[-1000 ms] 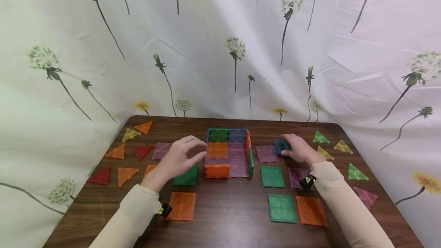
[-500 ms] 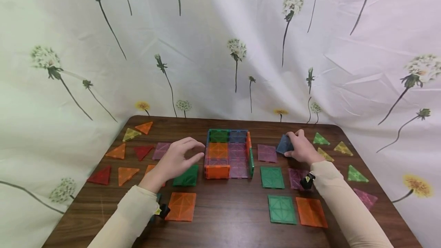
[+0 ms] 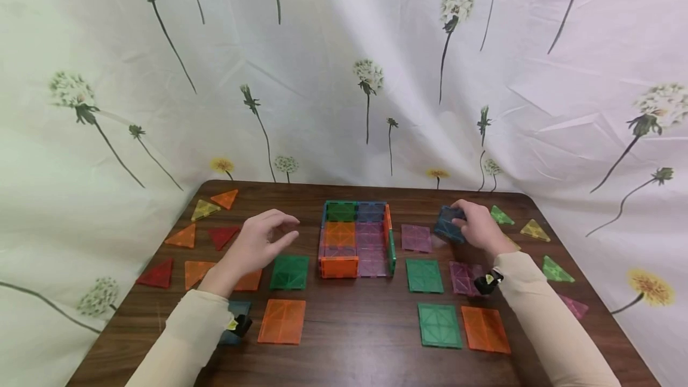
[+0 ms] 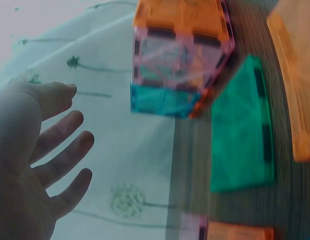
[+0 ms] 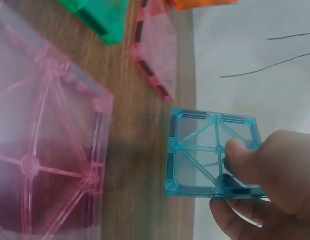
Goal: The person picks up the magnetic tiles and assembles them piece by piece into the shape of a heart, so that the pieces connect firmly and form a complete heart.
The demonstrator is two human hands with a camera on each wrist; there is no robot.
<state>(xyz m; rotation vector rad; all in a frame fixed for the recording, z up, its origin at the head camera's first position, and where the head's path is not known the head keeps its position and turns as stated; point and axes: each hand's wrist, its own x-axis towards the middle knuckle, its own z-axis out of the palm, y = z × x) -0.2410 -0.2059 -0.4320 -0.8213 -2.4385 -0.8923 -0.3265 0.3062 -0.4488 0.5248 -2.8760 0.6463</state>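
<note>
My right hand (image 3: 478, 226) pinches a translucent blue square magnetic tile (image 3: 448, 223) between thumb and fingers, right of the box. In the right wrist view the thumb lies on the tile's face (image 5: 194, 152), with fingers behind it; the tile is raised and tilted. My left hand (image 3: 260, 243) hovers left of the box, fingers apart and loosely bent, holding nothing. In the left wrist view that hand (image 4: 40, 155) has only air between thumb and fingers. At the table's middle stands a low box of magnetic tiles (image 3: 340, 267), with orange, green, blue and purple pieces.
Loose square tiles lie both sides of the box: purple (image 3: 416, 238), green (image 3: 424, 276), another green (image 3: 440, 325) and orange (image 3: 486, 329) at right; green (image 3: 290, 272) and orange (image 3: 282, 321) at left. Triangular tiles (image 3: 156, 273) line both table sides. A flowered cloth (image 3: 322, 106) hangs behind.
My left hand has drawn back leftward from the box. The right hand has picked the blue tile up from beside the purple square, turned it and shifted slightly right.
</note>
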